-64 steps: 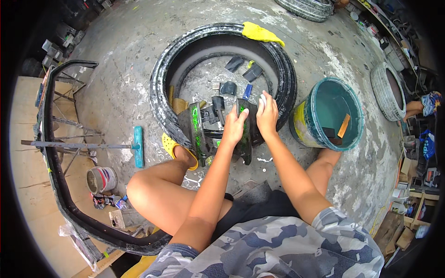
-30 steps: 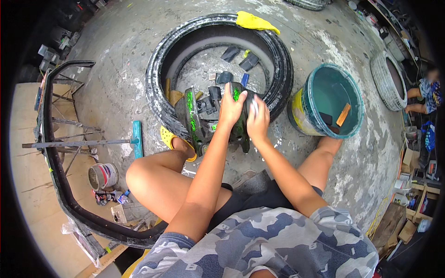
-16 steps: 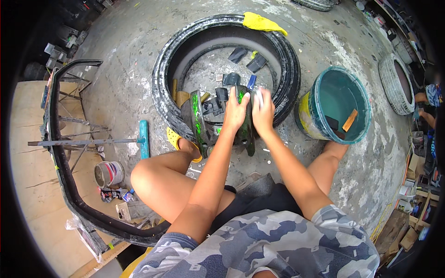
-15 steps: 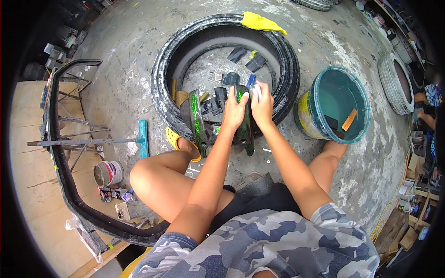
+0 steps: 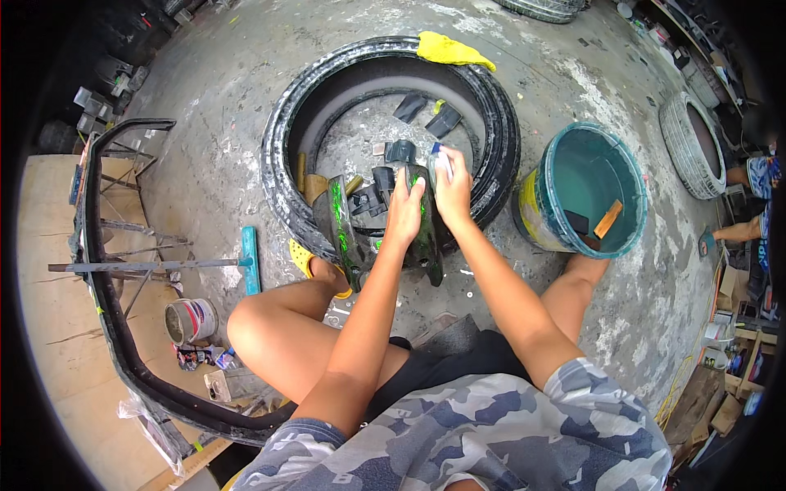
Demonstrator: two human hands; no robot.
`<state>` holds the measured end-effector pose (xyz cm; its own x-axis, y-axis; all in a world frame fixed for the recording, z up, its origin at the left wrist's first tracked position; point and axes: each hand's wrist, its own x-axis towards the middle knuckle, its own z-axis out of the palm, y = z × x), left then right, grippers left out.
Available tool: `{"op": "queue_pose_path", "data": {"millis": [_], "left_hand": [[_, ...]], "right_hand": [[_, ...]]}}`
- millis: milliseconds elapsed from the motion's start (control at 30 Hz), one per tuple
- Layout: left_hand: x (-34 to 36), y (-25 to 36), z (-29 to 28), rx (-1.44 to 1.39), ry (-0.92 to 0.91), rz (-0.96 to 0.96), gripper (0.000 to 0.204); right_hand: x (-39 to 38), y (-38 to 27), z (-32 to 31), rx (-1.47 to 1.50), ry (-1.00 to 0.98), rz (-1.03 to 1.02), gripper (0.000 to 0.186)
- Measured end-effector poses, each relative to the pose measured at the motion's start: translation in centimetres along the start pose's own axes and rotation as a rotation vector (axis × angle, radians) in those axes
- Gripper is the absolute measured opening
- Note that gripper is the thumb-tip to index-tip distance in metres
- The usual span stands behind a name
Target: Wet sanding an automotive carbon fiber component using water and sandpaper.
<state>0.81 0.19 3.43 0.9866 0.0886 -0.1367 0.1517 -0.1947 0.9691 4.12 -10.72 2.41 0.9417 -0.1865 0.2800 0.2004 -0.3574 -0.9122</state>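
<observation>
A dark curved panel (image 5: pixel 429 237) with bright green markings leans on the near rim of a tyre (image 5: pixel 282 123). It looks joined to a similar green-marked dark piece (image 5: pixel 340 229) at its left; I cannot tell for sure. My left hand (image 5: pixel 404 211) is closed around the upper part of the right-hand panel. Just right of it, my right hand (image 5: pixel 453 190) is closed on a small white pad (image 5: pixel 444 168) with a blue part (image 5: pixel 436 149) at its far end. Fingers hide much of the pad, and whether it touches the panel is unclear.
Dark scraps (image 5: pixel 443 123) and tan rolls (image 5: pixel 314 186) lie inside the tyre; a yellow cloth (image 5: pixel 454 51) drapes its far rim. At right stands a teal bucket (image 5: pixel 540 196) of water with a wooden piece (image 5: pixel 608 218). A squeegee (image 5: pixel 250 262) lies left. A co-worker's arm (image 5: pixel 737 231) shows far right.
The view has shifted, so everything sits slightly lower. My right hand with the white pad has shifted slightly along the panel; my left keeps its hold. The co-worker's arm now reaches further out.
</observation>
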Motion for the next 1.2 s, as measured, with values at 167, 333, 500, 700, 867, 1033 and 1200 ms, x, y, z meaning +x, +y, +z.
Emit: {"op": "queue_pose_path", "data": {"millis": [167, 333, 500, 700, 867, 1033, 1200], "left_hand": [[-0.6, 0.0, -0.5, 0.049, 0.098, -0.023, 0.064], [-0.4, 0.1, 0.0, -0.002, 0.065, 0.009, 0.061], [-0.6, -0.2, -0.4, 0.008, 0.09, 0.014, 0.062], [-0.1, -2.3, -0.3, 0.01, 0.112, 0.007, 0.066], [0.0, -0.6, 0.1, -0.143, 0.04, -0.009, 0.067], [0.0, -1.8, -0.7, -0.145, 0.08, 0.043, 0.07], [-0.2, -0.4, 0.1, -0.366, -0.002, 0.135, 0.073]], "right_hand": [[-7.6, -0.1, -1.3, 0.137, 0.02, 0.002, 0.027], [-0.4, 0.2, 0.4, 0.078, 0.022, -0.081, 0.024], [-2.5, -1.4, 0.2, 0.235, 0.028, -0.004, 0.025], [-4.9, -1.9, -1.6, -0.114, -0.05, -0.46, 0.028], [1.0, -2.5, 0.0, -0.148, 0.038, -0.488, 0.031], [-4.6, -3.0, -3.6, -0.266, -0.239, -0.674, 0.032], [0.3, -3.3, -2.1, -0.393, -0.171, -0.798, 0.033]]}}
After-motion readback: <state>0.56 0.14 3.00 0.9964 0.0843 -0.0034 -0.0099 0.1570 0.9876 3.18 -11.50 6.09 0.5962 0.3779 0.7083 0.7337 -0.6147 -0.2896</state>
